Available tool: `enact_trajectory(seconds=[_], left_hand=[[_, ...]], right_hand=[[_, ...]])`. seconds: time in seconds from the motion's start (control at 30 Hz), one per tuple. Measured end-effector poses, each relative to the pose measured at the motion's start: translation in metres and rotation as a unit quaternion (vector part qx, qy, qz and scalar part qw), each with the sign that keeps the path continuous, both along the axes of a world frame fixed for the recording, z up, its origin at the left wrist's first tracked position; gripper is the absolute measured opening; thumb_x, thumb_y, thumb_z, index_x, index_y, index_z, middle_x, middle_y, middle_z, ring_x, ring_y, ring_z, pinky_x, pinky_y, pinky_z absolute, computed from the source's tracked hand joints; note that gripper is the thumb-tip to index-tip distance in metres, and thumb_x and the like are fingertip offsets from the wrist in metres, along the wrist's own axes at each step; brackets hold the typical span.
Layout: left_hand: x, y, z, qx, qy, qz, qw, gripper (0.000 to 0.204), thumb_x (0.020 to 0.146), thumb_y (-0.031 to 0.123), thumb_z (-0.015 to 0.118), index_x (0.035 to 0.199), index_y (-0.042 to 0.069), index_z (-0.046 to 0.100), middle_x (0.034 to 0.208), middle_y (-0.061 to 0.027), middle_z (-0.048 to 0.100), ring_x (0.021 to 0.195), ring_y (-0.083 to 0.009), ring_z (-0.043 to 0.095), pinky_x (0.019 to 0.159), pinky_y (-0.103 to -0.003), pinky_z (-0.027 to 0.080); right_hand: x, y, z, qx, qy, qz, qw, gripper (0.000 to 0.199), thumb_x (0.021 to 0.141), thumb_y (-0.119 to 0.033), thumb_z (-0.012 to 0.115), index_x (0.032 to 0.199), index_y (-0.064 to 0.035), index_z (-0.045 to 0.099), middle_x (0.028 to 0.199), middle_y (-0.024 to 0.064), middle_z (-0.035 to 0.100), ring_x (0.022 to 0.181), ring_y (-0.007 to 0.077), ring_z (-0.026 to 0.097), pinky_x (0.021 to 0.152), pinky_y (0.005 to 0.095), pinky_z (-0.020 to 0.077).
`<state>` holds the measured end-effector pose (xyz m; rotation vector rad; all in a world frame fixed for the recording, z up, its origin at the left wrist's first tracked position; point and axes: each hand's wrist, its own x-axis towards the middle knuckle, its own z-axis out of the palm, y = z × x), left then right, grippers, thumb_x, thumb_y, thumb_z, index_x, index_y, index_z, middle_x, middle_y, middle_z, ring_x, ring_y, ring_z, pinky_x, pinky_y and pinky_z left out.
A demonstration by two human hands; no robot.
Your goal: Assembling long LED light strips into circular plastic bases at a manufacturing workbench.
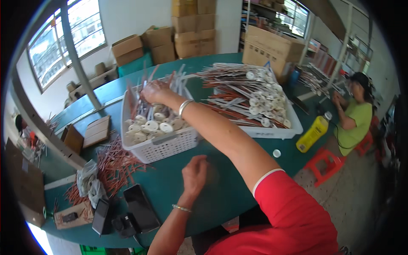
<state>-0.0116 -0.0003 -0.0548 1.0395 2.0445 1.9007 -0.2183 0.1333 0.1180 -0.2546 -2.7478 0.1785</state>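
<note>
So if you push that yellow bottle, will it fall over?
Probably quite easily. The yellow bottle is tall and narrow and stands upright near the edge of the green table, so a sideways push could tip it. It looks like plastic, so it would likely not break. How full or heavy it is cannot be told.

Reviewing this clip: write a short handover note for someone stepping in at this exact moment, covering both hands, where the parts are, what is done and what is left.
Right hand: reached into the white plastic basket, fingers closed among the wired parts; whether it has a grip on one cannot be told.
Left hand: loosely curled on the green table, appears empty.
Parts: white disc pieces with red and white leads fill the basket; a fuller white tray sits beside it; loose red wires lie to the left.
Done: nothing is laid out in front of the left hand.
Left: both containers hold many pieces.
</note>
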Motion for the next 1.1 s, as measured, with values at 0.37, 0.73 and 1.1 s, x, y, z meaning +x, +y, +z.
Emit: enact_trajectory(seconds=[0.37, 0.73, 1.1], left_hand=[[0.010, 0.013, 0.015, 0.015, -0.039, -0.075, 0.996, 0.017, 0.097, 0.006, 0.056, 0.110, -0.001, 0.064, 0.081, -0.0063, 0.068, 0.071, -0.0093, 0.063, 0.065, -0.023, 0.051], [0.007, 0.013, 0.014, 0.004, -0.035, -0.072, 0.997, 0.016, 0.095, 0.004, 0.056, 0.108, -0.001, 0.065, 0.083, -0.0068, 0.069, 0.073, -0.0115, 0.064, 0.066, -0.025, 0.053], [0.006, 0.013, 0.014, 0.006, -0.035, -0.074, 0.997, 0.016, 0.094, 0.003, 0.056, 0.107, 0.000, 0.065, 0.082, -0.0055, 0.068, 0.072, -0.0108, 0.064, 0.067, -0.025, 0.053]], right_hand=[[0.189, 0.162, 0.006, 0.008, 0.175, -0.081, 0.981, 0.019, 0.083, -0.021, 0.059, 0.080, -0.0048, 0.069, 0.080, 0.0216, 0.067, 0.080, 0.0413, 0.066, 0.072, 0.0527, 0.0529], [0.317, 0.291, 0.009, -0.101, -0.132, -0.222, 0.961, 0.027, 0.077, -0.025, 0.074, 0.069, 0.0002, 0.066, 0.055, 0.0085, 0.062, 0.045, 0.0153, 0.056, 0.042, 0.0309, 0.0424], [0.318, 0.291, -0.004, -0.051, -0.139, -0.239, 0.960, 0.025, 0.070, -0.020, 0.068, 0.061, 0.0030, 0.063, 0.057, 0.0137, 0.061, 0.051, 0.0232, 0.061, 0.050, 0.0354, 0.0486]])
